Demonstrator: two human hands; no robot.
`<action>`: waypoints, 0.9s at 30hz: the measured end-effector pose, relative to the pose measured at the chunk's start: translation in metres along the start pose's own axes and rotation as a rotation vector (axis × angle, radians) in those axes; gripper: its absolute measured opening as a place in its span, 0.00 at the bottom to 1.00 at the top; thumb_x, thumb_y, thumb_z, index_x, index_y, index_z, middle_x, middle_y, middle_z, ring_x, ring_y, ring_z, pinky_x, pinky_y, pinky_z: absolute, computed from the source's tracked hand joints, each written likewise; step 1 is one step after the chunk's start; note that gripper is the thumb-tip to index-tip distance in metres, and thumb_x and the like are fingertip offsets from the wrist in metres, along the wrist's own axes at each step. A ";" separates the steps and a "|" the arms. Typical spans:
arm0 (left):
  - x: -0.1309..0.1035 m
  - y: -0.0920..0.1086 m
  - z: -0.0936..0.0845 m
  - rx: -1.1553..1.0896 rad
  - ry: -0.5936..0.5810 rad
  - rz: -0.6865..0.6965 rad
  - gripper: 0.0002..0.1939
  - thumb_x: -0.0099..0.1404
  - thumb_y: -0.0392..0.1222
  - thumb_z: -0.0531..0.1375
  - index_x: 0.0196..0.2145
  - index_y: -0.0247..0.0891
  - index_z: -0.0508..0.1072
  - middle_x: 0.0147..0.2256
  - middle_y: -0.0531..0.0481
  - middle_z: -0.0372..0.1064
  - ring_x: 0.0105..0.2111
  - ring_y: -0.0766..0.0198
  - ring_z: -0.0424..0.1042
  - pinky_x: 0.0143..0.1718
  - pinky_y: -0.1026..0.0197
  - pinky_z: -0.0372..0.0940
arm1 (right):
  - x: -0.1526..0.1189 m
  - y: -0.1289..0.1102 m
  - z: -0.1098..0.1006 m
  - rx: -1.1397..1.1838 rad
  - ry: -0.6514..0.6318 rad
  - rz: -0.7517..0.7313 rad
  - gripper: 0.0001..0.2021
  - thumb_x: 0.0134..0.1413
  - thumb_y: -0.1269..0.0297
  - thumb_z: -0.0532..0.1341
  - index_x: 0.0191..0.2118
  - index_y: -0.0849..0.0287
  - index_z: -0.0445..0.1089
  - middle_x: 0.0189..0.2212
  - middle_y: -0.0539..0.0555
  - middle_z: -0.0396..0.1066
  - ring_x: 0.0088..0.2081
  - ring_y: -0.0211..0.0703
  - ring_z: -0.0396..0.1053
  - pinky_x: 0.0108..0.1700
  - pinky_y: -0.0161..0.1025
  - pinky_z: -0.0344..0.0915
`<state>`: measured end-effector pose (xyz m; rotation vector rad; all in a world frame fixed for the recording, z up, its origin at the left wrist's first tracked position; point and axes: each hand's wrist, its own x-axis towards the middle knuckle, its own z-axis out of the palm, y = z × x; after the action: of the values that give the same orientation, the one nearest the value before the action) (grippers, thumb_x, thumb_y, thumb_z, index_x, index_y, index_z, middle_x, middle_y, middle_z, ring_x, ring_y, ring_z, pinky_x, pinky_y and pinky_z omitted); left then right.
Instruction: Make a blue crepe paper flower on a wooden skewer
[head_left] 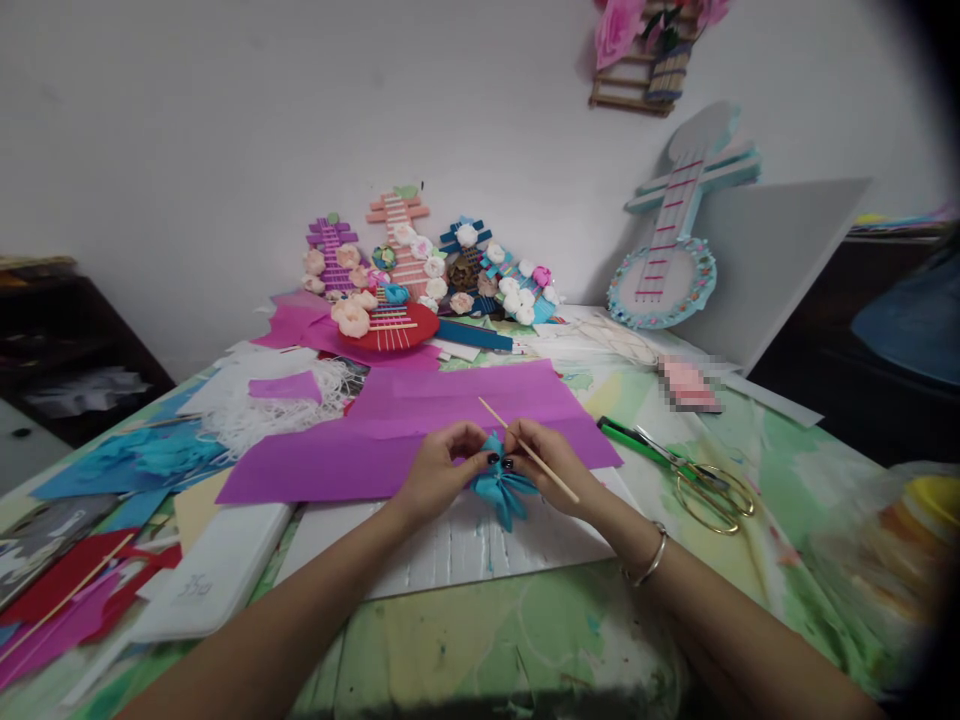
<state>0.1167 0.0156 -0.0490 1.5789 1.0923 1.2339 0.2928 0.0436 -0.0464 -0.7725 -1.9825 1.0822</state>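
Left hand (442,465) and right hand (553,458) both pinching that blue paper flower (493,488), exact grip's kinda hidden; I'd go gentle.

Head-worn view, facing forward, angled down

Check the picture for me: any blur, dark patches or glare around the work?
Head view: left hand, right hand, stick and blue piece are readable, without strong glare; head view: black shading covers the upper right corner and right edge; head view: yellow lid looks soft; head view: pink item is pixelated, its details unreadable.
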 end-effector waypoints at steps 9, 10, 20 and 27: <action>0.003 0.003 -0.002 -0.177 0.103 -0.129 0.12 0.47 0.41 0.66 0.29 0.33 0.70 0.25 0.52 0.69 0.24 0.68 0.68 0.25 0.66 0.63 | 0.003 0.004 -0.008 0.074 0.049 -0.066 0.12 0.50 0.69 0.57 0.43 0.58 0.67 0.36 0.55 0.71 0.39 0.43 0.68 0.42 0.43 0.64; 0.003 0.002 -0.003 -0.183 0.110 -0.131 0.12 0.46 0.40 0.66 0.28 0.33 0.71 0.25 0.52 0.69 0.24 0.69 0.68 0.25 0.67 0.63 | 0.003 0.005 -0.011 0.051 0.080 -0.073 0.14 0.52 0.70 0.55 0.45 0.58 0.68 0.37 0.55 0.71 0.40 0.44 0.68 0.44 0.45 0.64; 0.003 0.004 -0.004 -0.239 0.126 -0.241 0.11 0.46 0.38 0.67 0.30 0.32 0.76 0.27 0.48 0.75 0.25 0.67 0.70 0.28 0.65 0.64 | 0.001 -0.011 -0.022 -0.325 0.090 -0.135 0.11 0.56 0.72 0.48 0.34 0.59 0.67 0.21 0.50 0.66 0.23 0.37 0.64 0.28 0.35 0.59; 0.004 0.004 -0.003 -0.260 0.087 -0.230 0.12 0.46 0.38 0.66 0.31 0.32 0.78 0.28 0.47 0.76 0.25 0.66 0.70 0.27 0.65 0.64 | -0.003 -0.019 -0.017 -0.397 -0.054 -0.062 0.09 0.58 0.71 0.49 0.44 0.56 0.57 0.27 0.50 0.71 0.26 0.38 0.65 0.28 0.33 0.56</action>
<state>0.1150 0.0186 -0.0442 1.1806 1.0855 1.2409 0.3056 0.0399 -0.0240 -0.8844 -2.2860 0.6858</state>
